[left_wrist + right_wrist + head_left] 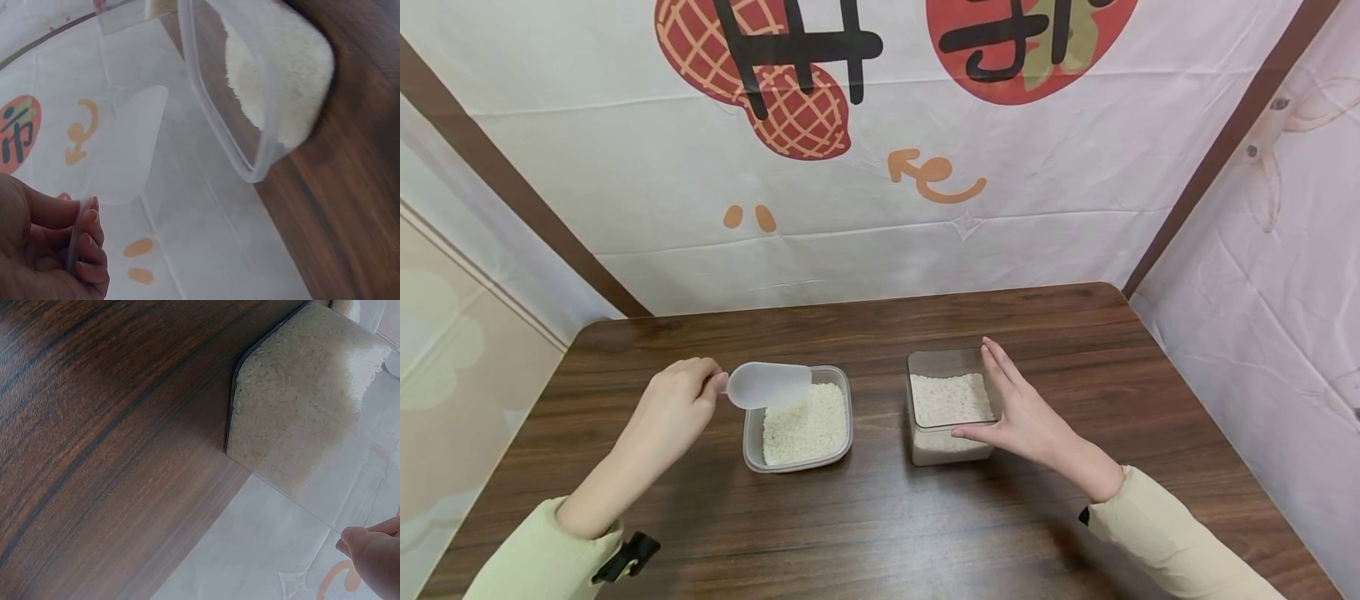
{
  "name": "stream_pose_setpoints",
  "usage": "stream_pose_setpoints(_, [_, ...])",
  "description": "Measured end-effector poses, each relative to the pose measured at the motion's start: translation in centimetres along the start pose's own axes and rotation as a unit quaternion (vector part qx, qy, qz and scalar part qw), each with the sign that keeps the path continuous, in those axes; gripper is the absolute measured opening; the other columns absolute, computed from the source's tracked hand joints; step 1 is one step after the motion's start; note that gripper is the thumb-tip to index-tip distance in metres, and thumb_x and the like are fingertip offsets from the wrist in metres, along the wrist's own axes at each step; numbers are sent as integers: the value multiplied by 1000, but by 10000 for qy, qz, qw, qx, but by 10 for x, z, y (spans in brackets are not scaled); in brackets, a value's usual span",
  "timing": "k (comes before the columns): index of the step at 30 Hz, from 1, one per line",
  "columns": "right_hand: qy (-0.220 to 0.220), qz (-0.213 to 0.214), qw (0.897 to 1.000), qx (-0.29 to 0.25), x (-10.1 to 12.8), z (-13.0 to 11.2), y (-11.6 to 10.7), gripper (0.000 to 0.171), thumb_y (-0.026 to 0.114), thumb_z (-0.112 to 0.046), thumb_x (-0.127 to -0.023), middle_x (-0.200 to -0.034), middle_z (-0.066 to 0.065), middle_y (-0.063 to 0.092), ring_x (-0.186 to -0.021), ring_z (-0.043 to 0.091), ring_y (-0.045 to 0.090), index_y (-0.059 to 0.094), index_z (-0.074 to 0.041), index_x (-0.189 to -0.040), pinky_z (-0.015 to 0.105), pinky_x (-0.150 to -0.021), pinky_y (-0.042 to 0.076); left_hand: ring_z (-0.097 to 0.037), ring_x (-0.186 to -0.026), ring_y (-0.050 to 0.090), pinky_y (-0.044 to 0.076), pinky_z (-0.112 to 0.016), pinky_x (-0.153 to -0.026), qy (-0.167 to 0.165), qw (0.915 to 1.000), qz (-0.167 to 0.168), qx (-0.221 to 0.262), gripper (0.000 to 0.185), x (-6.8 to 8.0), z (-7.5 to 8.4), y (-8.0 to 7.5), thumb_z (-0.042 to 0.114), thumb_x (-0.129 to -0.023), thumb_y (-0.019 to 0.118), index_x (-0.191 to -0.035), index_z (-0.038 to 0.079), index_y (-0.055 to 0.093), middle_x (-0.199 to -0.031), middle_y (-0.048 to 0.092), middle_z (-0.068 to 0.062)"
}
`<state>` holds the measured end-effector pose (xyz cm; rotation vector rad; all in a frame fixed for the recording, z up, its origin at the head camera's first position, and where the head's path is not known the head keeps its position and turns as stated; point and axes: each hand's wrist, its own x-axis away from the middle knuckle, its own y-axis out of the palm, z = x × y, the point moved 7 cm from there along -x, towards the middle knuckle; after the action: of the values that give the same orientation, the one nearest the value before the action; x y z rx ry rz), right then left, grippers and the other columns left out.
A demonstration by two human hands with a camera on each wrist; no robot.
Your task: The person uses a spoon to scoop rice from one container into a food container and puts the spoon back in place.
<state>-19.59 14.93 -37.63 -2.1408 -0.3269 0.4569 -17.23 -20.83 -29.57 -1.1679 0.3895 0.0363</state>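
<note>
My left hand (pixel 679 400) grips the handle of a translucent white scoop (pixel 769 385), which hangs just above the near-left corner of a shallow clear tub of white rice (pixel 805 425). The scoop (pixel 128 147) looks empty in the left wrist view, where my curled fingers (pixel 87 240) pinch its handle beside the rice tub (pixel 275 81). To the right stands a taller square clear container (pixel 950 408) part-filled with rice. My right hand (pixel 1018 408) rests open against its right side, fingers straight, thumb at the near corner. The container (pixel 294 419) shows again in the right wrist view, with a fingertip (pixel 359 540) at its rim.
Both containers sit near the middle of a dark wooden table (pixel 880 517). A pale printed cloth backdrop (pixel 880 208) hangs behind and at both sides of the table, close to its edges.
</note>
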Motion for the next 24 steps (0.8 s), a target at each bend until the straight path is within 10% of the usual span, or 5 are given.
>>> stream_pose_setpoints(24, [41, -67, 10000, 28, 0, -1, 0, 113, 67, -61, -67, -152, 7, 5, -133, 32, 23, 9, -4, -145, 47, -101, 29, -28, -78, 50, 39, -42, -71, 318, 9992, -18, 235, 14, -31, 43, -7, 2, -89, 47, -79, 0, 57, -76, 56, -10])
